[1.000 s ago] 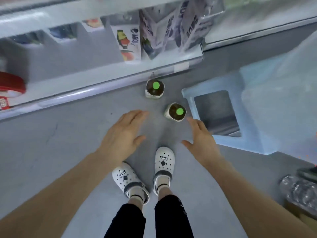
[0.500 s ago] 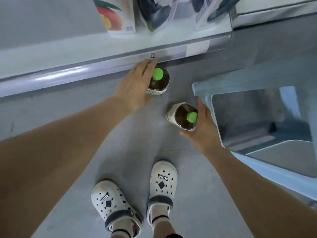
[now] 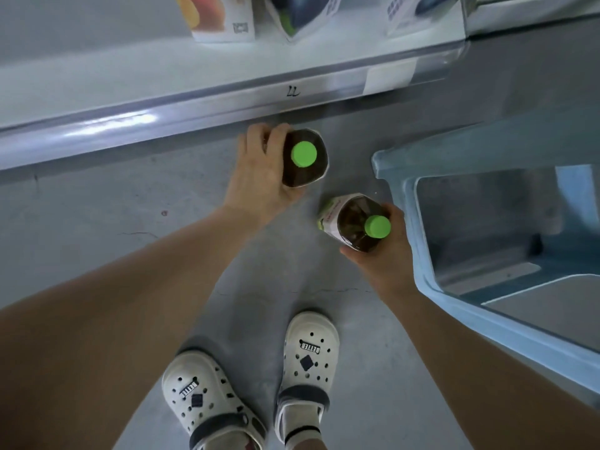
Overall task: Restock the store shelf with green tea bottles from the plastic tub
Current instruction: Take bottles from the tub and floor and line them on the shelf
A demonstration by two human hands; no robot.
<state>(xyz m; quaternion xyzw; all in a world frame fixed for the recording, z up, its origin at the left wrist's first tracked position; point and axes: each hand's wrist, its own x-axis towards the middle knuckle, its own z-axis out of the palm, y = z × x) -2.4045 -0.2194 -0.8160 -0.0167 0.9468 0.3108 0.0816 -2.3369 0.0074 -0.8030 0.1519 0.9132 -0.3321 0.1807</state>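
- Since both bottles are down by the floor, we count neither as shelved. The visible part of the plastic tub holds no bottle, so we judge these two among the last.
- Left grip: fingers wrapped round the far bottle, which is upright with its green cap up, just in front of the shelf lip.
- Right grip: curled round the near bottle, which is tilted with its base swung left, just beside the tub's corner.
- Left to do: raise both over the lip and stand them on the shelf board.
- Edges: the lip juts out near the far bottle; the tub rim sits close beside the right wrist.
- Room: cartons occupy the board's right part and bare board lies to their left. Open floor separates our shoes from the bottles.
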